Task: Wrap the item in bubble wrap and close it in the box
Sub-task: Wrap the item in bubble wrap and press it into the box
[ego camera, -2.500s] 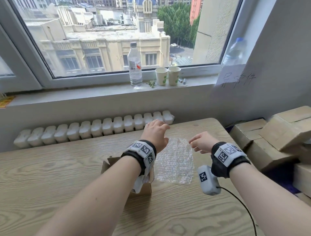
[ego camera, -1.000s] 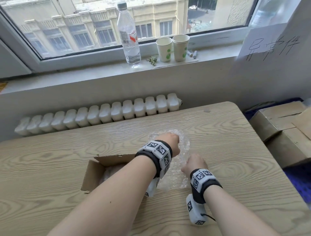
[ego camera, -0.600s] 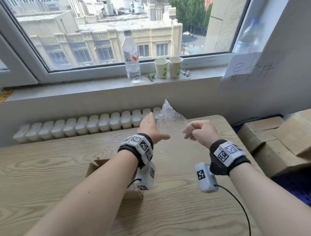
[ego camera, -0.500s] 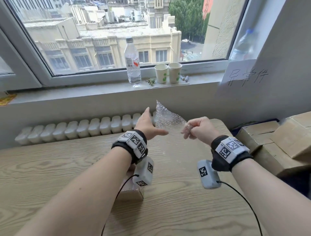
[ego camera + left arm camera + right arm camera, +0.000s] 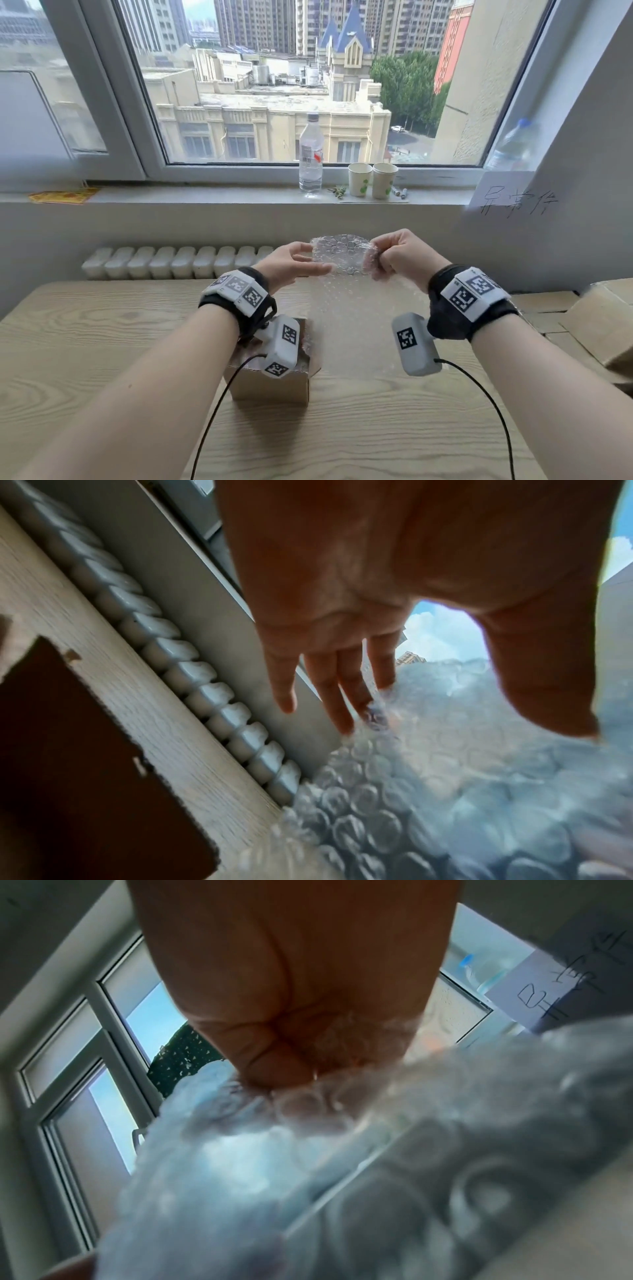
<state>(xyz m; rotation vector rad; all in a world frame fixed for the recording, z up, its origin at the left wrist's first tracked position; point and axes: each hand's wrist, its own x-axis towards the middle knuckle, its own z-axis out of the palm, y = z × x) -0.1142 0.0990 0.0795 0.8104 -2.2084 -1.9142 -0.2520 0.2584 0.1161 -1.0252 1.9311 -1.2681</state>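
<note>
While the right hand (image 5: 399, 255) pinches the upper right edge of the bubble wrap (image 5: 342, 274) between curled fingers and thumb, the sheet hangs in the air above the counter (image 5: 85, 329), its lower part draping toward the wood. The left hand (image 5: 291, 263) is released, fingers straight and spread, its fingertips (image 5: 346, 723) meeting the sheet's left edge; the left wrist view shows these fingers extended against the bubbles (image 5: 394, 818). In the right wrist view the clenched fingers (image 5: 274, 1053) grasp bunched wrap (image 5: 308, 1150). A small cardboard box (image 5: 270, 387) stands open on the counter beneath the left wrist, just left of the hanging sheet. On the windowsill (image 5: 205, 197) behind stand a water bottle (image 5: 311, 157) and two paper cups (image 5: 372, 180) side by side. More cardboard boxes (image 5: 603, 325) lie at the right of the counter.
</note>
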